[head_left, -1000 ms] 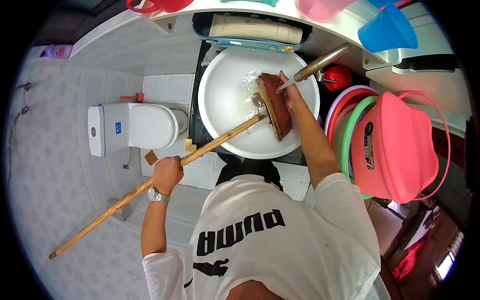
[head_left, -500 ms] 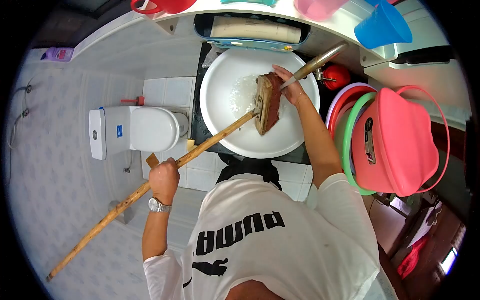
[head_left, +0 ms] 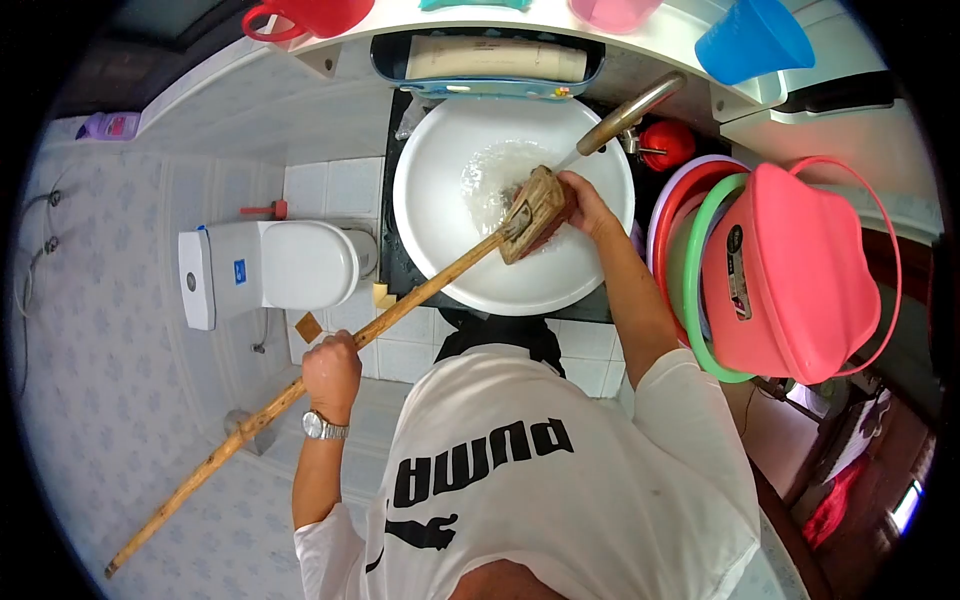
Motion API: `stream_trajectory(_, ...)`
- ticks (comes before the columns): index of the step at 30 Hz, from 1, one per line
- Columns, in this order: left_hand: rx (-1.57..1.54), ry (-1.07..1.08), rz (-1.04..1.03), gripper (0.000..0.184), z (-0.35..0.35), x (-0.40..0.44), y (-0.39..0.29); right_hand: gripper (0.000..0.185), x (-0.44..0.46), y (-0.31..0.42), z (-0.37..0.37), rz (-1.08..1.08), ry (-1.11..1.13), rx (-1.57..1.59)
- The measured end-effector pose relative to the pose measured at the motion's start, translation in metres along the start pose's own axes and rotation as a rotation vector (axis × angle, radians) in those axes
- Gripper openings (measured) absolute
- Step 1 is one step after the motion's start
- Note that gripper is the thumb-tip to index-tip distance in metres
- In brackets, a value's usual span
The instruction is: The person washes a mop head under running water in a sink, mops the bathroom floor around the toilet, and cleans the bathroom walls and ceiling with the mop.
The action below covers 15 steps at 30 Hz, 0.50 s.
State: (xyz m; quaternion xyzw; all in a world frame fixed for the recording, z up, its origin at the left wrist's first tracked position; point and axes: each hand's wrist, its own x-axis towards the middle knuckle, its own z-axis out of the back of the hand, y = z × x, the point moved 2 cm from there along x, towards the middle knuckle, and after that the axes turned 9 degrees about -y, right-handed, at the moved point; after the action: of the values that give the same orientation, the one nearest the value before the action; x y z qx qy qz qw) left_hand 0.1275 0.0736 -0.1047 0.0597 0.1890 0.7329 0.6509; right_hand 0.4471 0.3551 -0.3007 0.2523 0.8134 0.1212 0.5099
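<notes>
A long wooden-handled mop (head_left: pixel 430 287) slants across the view, its block-shaped wooden head (head_left: pixel 538 212) over the white basin (head_left: pixel 440 245). Reddish-brown material shows along the head's right side. My left hand (head_left: pixel 332 365) is wrapped round the middle of the handle, a wristwatch on that wrist. At the basin's right, my right hand (head_left: pixel 588 203) closes on the reddish side of the head; its fingertips are partly hidden. The faucet (head_left: pixel 630 112) reaches in just above the head, and rippling water (head_left: pixel 490 175) lies in the basin.
Stacked plastic basins (head_left: pixel 694 290) and a pink bucket (head_left: pixel 800 270) stand close on the right. A toilet (head_left: pixel 300 263) is at left. Above the basin, a shelf (head_left: pixel 400 22) carries a red mug (head_left: pixel 310 15) and a blue cup (head_left: pixel 752 42).
The mop head has turned and tilted, showing more of its wooden top and less reddish material. My right hand has shifted down beside it. My left hand keeps its hold.
</notes>
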Motion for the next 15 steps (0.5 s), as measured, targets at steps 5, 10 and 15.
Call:
stream_trajectory(5, -0.028, -0.019, 0.017, 0.011, 0.000, -0.005, 0.008, 0.033, 0.010, -0.009, -0.022, 0.143, -0.113, -0.004)
stream_trajectory(10, -0.050, 0.074, 0.119, 0.015, 0.026, 0.002, 0.012, 0.045, 0.013, -0.019, -0.033, 0.217, -0.242, 0.045)
stream_trajectory(15, -0.062, 0.089, 0.100, 0.019, 0.026, 0.006, 0.014, 0.051, 0.023, -0.014, 0.001, 0.266, -0.257, -0.141)
